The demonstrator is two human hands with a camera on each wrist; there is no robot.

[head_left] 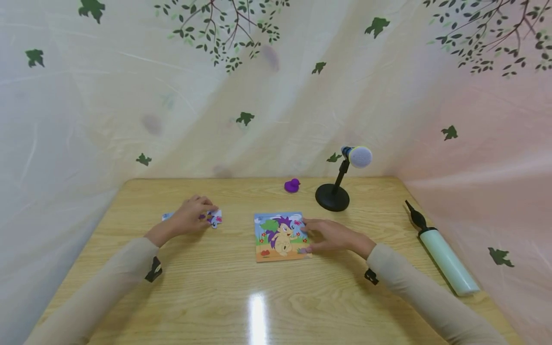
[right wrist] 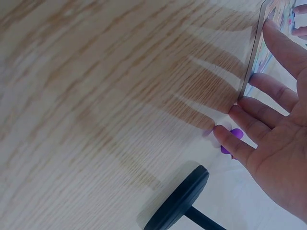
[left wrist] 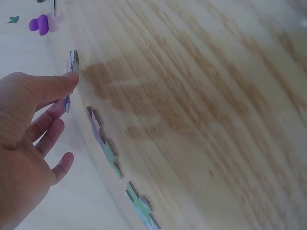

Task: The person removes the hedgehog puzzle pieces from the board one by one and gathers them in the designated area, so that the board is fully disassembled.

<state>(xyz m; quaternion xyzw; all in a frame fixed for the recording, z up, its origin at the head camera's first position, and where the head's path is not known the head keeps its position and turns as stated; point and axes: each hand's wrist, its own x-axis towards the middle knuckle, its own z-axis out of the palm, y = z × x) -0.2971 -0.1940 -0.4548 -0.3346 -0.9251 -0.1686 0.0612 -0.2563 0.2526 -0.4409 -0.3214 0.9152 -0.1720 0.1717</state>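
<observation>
On a wooden table [head_left: 207,297], the left hand [head_left: 191,215] has its fingertips on a small puzzle piece [head_left: 215,220], and the right hand [head_left: 331,235] touches the right edge of a picture board [head_left: 282,242] showing a purple-haired hedgehog. Farther back sit a purple duck [head_left: 292,186] and, to its right, a microphone [head_left: 360,156] on a black stand [head_left: 332,197]. A pale green pump [head_left: 448,261] lies near the table's right edge, beside a pale curtain [head_left: 293,96] patterned with leaves and branches

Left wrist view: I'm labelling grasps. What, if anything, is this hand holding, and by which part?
The left hand pinches a puzzle piece about midway along the edge facing the camera, leaving both ends showing.
</observation>
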